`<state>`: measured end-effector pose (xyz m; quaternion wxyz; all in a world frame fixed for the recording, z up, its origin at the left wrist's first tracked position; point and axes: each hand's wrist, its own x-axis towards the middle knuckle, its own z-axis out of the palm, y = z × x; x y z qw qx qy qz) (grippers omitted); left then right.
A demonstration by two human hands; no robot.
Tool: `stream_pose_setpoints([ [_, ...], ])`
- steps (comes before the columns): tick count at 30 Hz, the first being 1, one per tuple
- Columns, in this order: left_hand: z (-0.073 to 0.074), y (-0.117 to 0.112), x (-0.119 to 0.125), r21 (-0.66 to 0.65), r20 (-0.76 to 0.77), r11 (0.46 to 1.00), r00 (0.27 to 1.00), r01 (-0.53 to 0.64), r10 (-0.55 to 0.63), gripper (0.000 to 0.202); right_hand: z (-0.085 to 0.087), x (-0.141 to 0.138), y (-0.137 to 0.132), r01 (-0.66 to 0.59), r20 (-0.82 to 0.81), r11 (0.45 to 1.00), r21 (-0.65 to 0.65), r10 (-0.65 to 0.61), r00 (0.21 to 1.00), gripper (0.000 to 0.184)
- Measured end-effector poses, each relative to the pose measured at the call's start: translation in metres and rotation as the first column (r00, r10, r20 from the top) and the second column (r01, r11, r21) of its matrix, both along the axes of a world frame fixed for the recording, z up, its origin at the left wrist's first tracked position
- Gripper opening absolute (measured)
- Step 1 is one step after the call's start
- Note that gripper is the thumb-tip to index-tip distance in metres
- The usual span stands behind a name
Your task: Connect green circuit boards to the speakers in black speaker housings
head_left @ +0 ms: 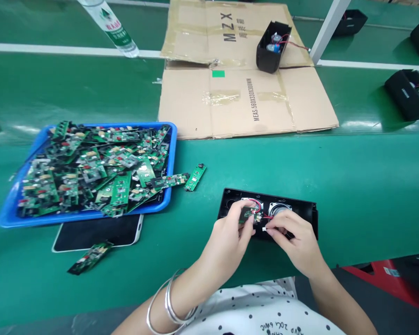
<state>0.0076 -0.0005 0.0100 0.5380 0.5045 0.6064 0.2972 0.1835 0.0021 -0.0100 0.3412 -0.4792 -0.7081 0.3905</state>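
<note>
A black speaker housing (303, 211) lies on the green bench in front of me, with two round speaker drivers inside; one driver (278, 208) shows beside my right fingers. Over the housing, my left hand (235, 228) pinches a small green circuit board (248, 214) between thumb and fingers. Red wires (266, 217) run at the board's right end. A small white connector (264, 229) is held in the fingertips of my right hand (293, 232), just right of the board and apart from it.
On the left, a blue tray (173, 163) is heaped with circuit boards and overlaps a phone (101, 232). Loose boards (195, 177) lie beside it. Flattened cardboard (188, 102) carries another black housing (268, 58). A water bottle (113, 28) stands at the back; more housings (405, 95) sit right.
</note>
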Motion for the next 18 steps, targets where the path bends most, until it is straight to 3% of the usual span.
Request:
stream_pose_setpoints([
  [5,0.0,0.005,0.0024,-0.011,0.007,0.999,0.999,0.044,-0.043,0.027,-0.0018,-0.0077,0.0024,0.002,0.085,0.977,0.214,-0.021,0.996,0.014],
  [12,0.0023,0.0069,-0.0003,-0.004,-0.017,0.996,0.996,0.093,-0.093,0.025,-0.0051,-0.0067,0.0003,-0.041,0.146,0.966,0.255,0.003,0.989,0.015],
  [18,0.0046,0.0093,-0.0035,0.046,-0.1,0.972,0.969,0.231,-0.225,0.026,-0.0068,-0.0078,-0.0011,-0.076,0.178,0.964,0.254,0.03,0.984,0.016],
])
